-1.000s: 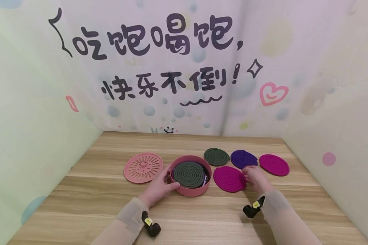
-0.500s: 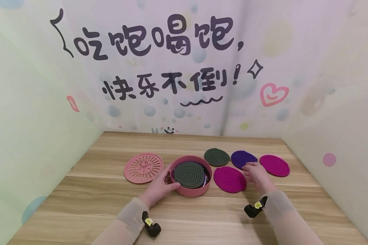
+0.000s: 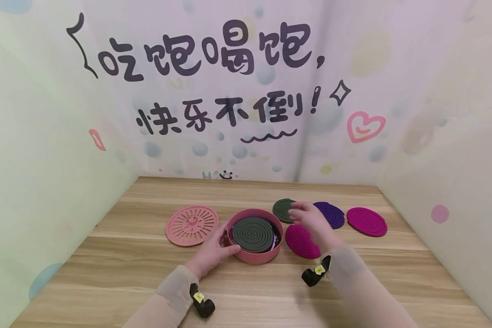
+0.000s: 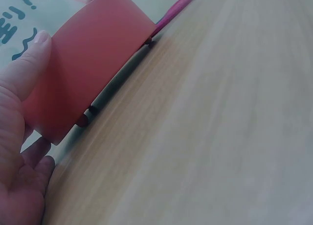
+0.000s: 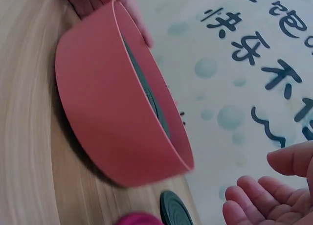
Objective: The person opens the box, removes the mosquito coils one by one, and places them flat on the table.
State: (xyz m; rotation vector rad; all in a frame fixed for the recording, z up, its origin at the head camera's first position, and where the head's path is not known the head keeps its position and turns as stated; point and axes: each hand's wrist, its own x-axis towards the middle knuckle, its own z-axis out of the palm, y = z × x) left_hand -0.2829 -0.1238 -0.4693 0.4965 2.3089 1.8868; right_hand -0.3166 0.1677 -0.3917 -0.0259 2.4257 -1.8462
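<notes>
A round pink mosquito-coil box [image 3: 255, 259] stands on the table with a green mosquito coil [image 3: 252, 234] lying inside on top of other, mostly hidden contents. My left hand [image 3: 212, 250] grips the box's left side, thumb at the front wall and fingers round the far side. In the air right of the box, my right hand [image 3: 311, 221] holds nothing, its fingers loosely bent in the right wrist view. Beneath and behind it lie a magenta coil [image 3: 300, 241], a second green coil [image 3: 282, 210] and a purple coil [image 3: 332, 216], all partly covered by the hand.
Left of the box lies a pink slotted lid [image 3: 181, 225]. Another magenta coil [image 3: 367, 222] rests at the far right. A wood-grain table [image 3: 246, 296] carries everything, with printed fabric walls [image 3: 229, 155] at its back and sides.
My right hand has left the near magenta coil, first drawing slightly back, then moving left and up toward the rear green coil. My left hand stays on the box.
</notes>
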